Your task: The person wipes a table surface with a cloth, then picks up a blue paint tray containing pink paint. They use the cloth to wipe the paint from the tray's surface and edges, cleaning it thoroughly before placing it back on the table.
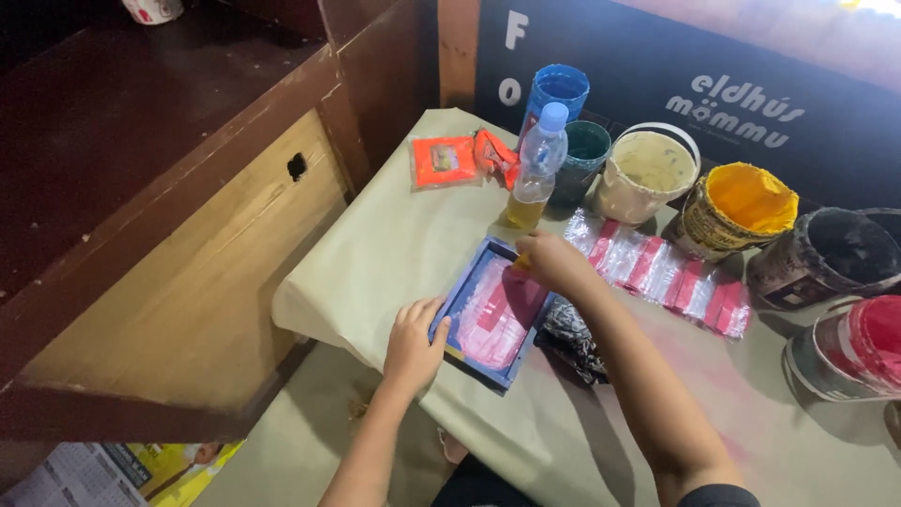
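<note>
A small blue-framed printing screen (469, 282) lies flat on the table, its mesh stained pink and red. My left hand (413, 344) presses on the frame's near left edge and holds it down. My right hand (554, 264) rests over the frame's far right corner, fingers closed around something small and yellowish that is mostly hidden. A row of clear plastic packets with red contents (657, 272) lies just right of my right hand. A dark crumpled rag (572, 340) sits against the frame's right side, under my right forearm.
Several open paint tubs line the table's far edge: blue (556, 92), dark green (586, 150), cream (648, 169), yellow (746, 205), black (831, 253), red (859, 345). A clear bottle with yellowish liquid (537, 169) and orange packets (445, 161) stand behind the frame. A wooden cabinet (188, 244) stands at the left.
</note>
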